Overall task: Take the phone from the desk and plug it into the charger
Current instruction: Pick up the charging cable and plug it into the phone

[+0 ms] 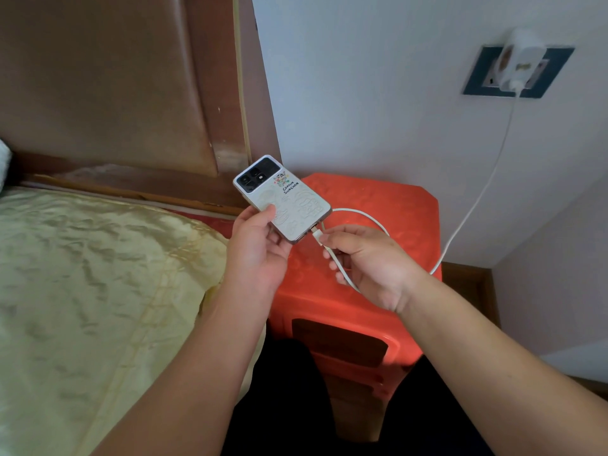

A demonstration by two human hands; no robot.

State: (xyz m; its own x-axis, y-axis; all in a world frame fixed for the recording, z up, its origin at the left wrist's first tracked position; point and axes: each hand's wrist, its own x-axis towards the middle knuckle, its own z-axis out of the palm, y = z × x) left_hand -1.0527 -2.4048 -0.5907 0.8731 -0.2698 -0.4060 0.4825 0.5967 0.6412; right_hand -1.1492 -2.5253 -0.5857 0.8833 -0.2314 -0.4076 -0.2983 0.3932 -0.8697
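Note:
A phone (pixel 289 200) in a white patterned case, back side up with a dark camera block, is held above the red stool's left edge by my left hand (pixel 258 248), thumb on its back. My right hand (pixel 368 261) pinches the plug (pixel 316 234) of a white charging cable (pixel 473 205) right at the phone's bottom edge; whether the plug sits fully in the port I cannot tell. The cable loops over the stool and runs up the wall to a white charger (pixel 518 60) in a dark wall socket.
A red plastic stool (pixel 404 205) stands against the white wall in the corner. A bed with a pale yellow cover (pixel 92 278) and a brown padded headboard (pixel 108 80) lies to the left. My dark-clothed legs are below.

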